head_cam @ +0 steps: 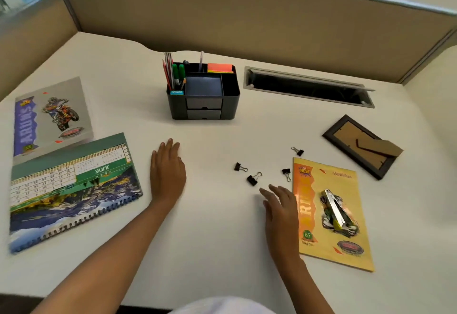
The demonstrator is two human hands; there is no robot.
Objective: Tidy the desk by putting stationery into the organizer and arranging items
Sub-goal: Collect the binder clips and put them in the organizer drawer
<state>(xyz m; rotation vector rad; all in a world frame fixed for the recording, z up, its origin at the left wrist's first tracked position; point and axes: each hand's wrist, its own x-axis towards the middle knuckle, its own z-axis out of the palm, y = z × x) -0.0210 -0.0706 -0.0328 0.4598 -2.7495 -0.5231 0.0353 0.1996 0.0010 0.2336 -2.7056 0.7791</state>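
A black desk organizer [231, 101] stands at the middle back of the white desk [210, 234], holding pencils, green markers [178, 72], a pen and sticky notes [220, 67]. Several black binder clips lie loose, among them one [252, 179] just beyond my right hand [280, 211]. That hand hovers flat with straight fingers and holds nothing. My left hand [167, 171] rests flat on the desk, palm down. A metal stapler [336, 211] lies on a yellow notebook [346, 247] at the right.
A spiral calendar [71, 190] and a grey motorbike notebook [52, 116] lie at the left. A dark picture frame [362, 147] lies face down at the right. A cable slot [309, 86] opens behind it. Partition walls close the back.
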